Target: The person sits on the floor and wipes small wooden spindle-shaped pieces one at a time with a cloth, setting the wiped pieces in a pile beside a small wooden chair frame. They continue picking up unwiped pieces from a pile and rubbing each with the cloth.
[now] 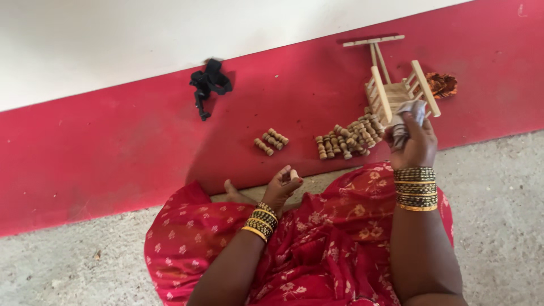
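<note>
Wooden frame (pixel 396 90) | right hand (pixel 412 144) grips cloth (pixel 409 116) | left hand (pixel 281 187) curled

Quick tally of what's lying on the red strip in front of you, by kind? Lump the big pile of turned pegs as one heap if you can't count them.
Wooden frame pieces: 2, the slatted frame and the T-shaped piece
Separate turned pegs: 3
Peg heap: 1, too crowded to count
Black strap bundle: 1
Orange-brown scrap: 1
Total: 8
</note>
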The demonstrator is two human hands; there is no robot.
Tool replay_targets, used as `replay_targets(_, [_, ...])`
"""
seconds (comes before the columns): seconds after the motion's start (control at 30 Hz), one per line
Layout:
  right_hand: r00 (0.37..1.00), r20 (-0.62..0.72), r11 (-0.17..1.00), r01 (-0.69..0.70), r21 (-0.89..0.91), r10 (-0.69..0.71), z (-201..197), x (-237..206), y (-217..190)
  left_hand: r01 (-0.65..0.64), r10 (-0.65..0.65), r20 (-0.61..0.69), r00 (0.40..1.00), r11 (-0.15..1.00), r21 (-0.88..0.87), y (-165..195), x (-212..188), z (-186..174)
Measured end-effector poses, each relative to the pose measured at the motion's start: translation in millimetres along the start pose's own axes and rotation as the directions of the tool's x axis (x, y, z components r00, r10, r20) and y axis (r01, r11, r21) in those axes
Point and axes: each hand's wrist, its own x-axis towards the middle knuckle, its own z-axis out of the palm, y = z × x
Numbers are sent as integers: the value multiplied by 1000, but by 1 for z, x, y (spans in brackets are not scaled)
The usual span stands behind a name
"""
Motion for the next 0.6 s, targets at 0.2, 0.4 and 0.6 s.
replay_targets(0.2, [981, -85, 954, -146, 260, 173, -23, 33, 16, -286, 286, 101, 953, 737, 612, -3, 59, 49])
replay_targets(0.4, [993, -19, 986, -113, 122, 116, -33, 62, 34, -294, 363, 179, 914, 293, 910, 19, 99, 116])
replay_targets(0.6, [986, -54, 980, -153, 129, 161, -45, 83, 41, -341, 510, 225, 830, 144, 929, 18, 126, 140])
